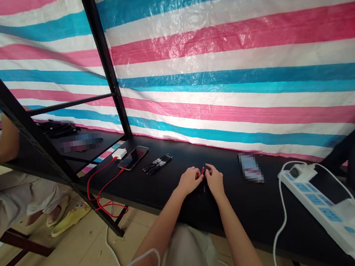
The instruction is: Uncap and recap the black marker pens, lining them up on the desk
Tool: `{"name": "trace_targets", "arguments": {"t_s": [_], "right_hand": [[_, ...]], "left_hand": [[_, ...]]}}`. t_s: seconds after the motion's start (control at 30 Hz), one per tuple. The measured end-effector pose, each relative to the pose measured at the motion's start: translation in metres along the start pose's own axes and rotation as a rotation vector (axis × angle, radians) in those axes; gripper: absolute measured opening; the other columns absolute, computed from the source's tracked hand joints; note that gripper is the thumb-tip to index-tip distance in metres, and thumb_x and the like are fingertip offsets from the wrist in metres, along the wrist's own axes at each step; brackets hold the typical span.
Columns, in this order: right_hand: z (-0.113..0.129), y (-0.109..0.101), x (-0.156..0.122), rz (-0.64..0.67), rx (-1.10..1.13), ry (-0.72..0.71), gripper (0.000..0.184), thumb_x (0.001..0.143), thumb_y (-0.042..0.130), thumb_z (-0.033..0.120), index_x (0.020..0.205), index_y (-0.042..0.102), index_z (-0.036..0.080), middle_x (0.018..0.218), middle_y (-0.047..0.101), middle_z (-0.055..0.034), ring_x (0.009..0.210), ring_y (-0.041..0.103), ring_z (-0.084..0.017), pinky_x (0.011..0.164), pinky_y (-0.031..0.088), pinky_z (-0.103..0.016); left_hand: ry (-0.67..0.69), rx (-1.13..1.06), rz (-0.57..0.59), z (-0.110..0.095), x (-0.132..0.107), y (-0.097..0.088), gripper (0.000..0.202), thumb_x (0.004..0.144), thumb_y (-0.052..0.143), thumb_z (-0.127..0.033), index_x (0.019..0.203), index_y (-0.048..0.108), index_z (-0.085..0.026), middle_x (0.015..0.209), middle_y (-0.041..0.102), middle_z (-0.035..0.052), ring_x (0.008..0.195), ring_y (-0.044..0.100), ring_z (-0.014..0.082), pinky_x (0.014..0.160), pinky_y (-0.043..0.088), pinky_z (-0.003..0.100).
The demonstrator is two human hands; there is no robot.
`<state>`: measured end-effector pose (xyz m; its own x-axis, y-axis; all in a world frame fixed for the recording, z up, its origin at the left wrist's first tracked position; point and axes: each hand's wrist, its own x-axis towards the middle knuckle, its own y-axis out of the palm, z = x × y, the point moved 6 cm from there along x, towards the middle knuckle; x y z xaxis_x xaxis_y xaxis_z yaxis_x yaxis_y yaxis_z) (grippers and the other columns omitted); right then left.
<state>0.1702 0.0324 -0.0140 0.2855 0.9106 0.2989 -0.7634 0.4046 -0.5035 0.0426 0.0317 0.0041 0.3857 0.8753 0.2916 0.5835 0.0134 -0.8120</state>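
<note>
in the middle of the frame, the left hand (190, 180) and the right hand (214, 179) meet knuckle to knuckle low over the black table (171, 185), fingers curled in, both pinching a small red thing (203, 171) between their tips; most of it is hidden by the fingers, so its kind cannot be told

just up and left of the hands lies a bunch of black pens (157, 163), and beyond them a phone (133, 157) flat on the table, beside a white charger (119, 154) with a red cable (102, 189) looping off the table edge

to the right of the hands sits a blurred card (250, 167), and further right, near the lower right corner, a white power strip (322, 206) with a white cord (281, 219) hanging over the front edge

a striped tarp (236, 56) fills the back, with a black post (106, 64) rising in front of it

at the left edge another person (6, 193) sits, yellow slippers (68, 217) on the floor
</note>
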Motion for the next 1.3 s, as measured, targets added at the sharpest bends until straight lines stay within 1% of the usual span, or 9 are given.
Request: {"name": "trace_targets", "arguments": {"t_s": [0.13, 0.5, 0.8, 0.87, 0.93, 1.0, 1.1, 1.2, 1.3], "right_hand": [[0.002, 0.000, -0.002, 0.024, 0.027, 0.004, 0.046, 0.071, 0.047, 0.028, 0.116, 0.051, 0.016, 0.060, 0.060, 0.0007, 0.061, 0.056, -0.017, 0.064, 0.040, -0.028], [0.004, 0.001, -0.002, 0.034, -0.047, 0.004, 0.034, 0.073, 0.046, 0.029, 0.103, 0.057, 0.017, 0.060, 0.058, -0.0011, 0.058, 0.054, -0.016, 0.060, 0.038, -0.027], [0.002, -0.005, -0.004, -0.029, -0.118, 0.046, 0.040, 0.075, 0.044, 0.029, 0.107, 0.059, 0.013, 0.068, 0.064, -0.0076, 0.068, 0.058, -0.020, 0.063, 0.039, -0.029], [0.000, -0.006, -0.004, -0.047, -0.112, 0.055, 0.040, 0.075, 0.043, 0.030, 0.106, 0.060, 0.012, 0.069, 0.064, -0.0085, 0.069, 0.059, -0.021, 0.064, 0.040, -0.029], [0.000, -0.006, -0.003, -0.051, -0.091, 0.061, 0.039, 0.075, 0.042, 0.029, 0.104, 0.062, 0.013, 0.066, 0.064, -0.0078, 0.068, 0.059, -0.021, 0.063, 0.040, -0.029], [-0.002, -0.005, -0.003, -0.041, -0.047, 0.077, 0.037, 0.074, 0.042, 0.029, 0.101, 0.063, 0.013, 0.059, 0.063, -0.0056, 0.062, 0.059, -0.019, 0.060, 0.041, -0.028], [-0.004, -0.003, -0.004, -0.016, 0.030, 0.113, 0.036, 0.075, 0.039, 0.030, 0.096, 0.064, 0.013, 0.052, 0.059, -0.0021, 0.050, 0.055, -0.016, 0.054, 0.040, -0.025], [-0.004, -0.001, -0.005, 0.004, 0.048, 0.123, 0.036, 0.076, 0.037, 0.030, 0.092, 0.063, 0.013, 0.050, 0.058, -0.0002, 0.045, 0.053, -0.014, 0.050, 0.039, -0.024], [-0.001, 0.000, -0.007, 0.024, 0.024, 0.115, 0.035, 0.077, 0.035, 0.030, 0.092, 0.063, 0.015, 0.050, 0.057, 0.0004, 0.046, 0.053, -0.014, 0.051, 0.039, -0.023]], "left_hand": [[0.015, 0.003, 0.030, -0.003, -0.001, 0.000, 0.017, 0.080, 0.046, -0.031, 0.071, 0.054, -0.019, 0.072, 0.055, 0.0006, 0.077, 0.049, 0.0148, 0.063, 0.036, 0.024], [0.068, 0.073, -0.013, -0.004, -0.002, 0.002, 0.018, 0.083, 0.042, -0.031, 0.073, 0.052, -0.019, 0.078, 0.054, 0.0021, 0.078, 0.048, 0.0151, 0.065, 0.037, 0.025], [0.074, 0.119, -0.040, -0.004, -0.002, 0.004, 0.018, 0.084, 0.040, -0.033, 0.076, 0.050, -0.019, 0.082, 0.053, 0.0026, 0.079, 0.047, 0.0156, 0.067, 0.036, 0.026], [0.032, 0.161, -0.080, -0.001, -0.001, 0.000, 0.019, 0.085, 0.039, -0.033, 0.078, 0.050, -0.020, 0.083, 0.053, 0.0034, 0.081, 0.047, 0.0169, 0.068, 0.036, 0.027], [-0.072, 0.235, -0.174, 0.006, -0.001, -0.010, 0.015, 0.084, 0.038, -0.029, 0.083, 0.051, -0.020, 0.087, 0.053, 0.0048, 0.085, 0.047, 0.0192, 0.072, 0.035, 0.030], [-0.252, 0.320, -0.316, 0.019, -0.005, -0.027, 0.015, 0.082, 0.040, -0.022, 0.092, 0.050, -0.019, 0.093, 0.051, 0.0070, 0.090, 0.045, 0.0221, 0.075, 0.034, 0.034], [-0.532, 0.424, -0.484, 0.039, -0.017, -0.049, 0.028, 0.077, 0.042, -0.016, 0.105, 0.046, -0.017, 0.104, 0.048, 0.0114, 0.098, 0.042, 0.0255, 0.079, 0.032, 0.038], [-0.638, 0.499, -0.498, 0.051, -0.022, -0.054, 0.028, 0.075, 0.044, -0.017, 0.103, 0.047, -0.015, 0.106, 0.047, 0.0134, 0.099, 0.041, 0.0268, 0.081, 0.031, 0.040], [-0.606, 0.537, -0.436, 0.054, -0.020, -0.048, 0.021, 0.075, 0.043, -0.018, 0.095, 0.050, -0.015, 0.099, 0.050, 0.0123, 0.095, 0.043, 0.0265, 0.079, 0.031, 0.039]]}}
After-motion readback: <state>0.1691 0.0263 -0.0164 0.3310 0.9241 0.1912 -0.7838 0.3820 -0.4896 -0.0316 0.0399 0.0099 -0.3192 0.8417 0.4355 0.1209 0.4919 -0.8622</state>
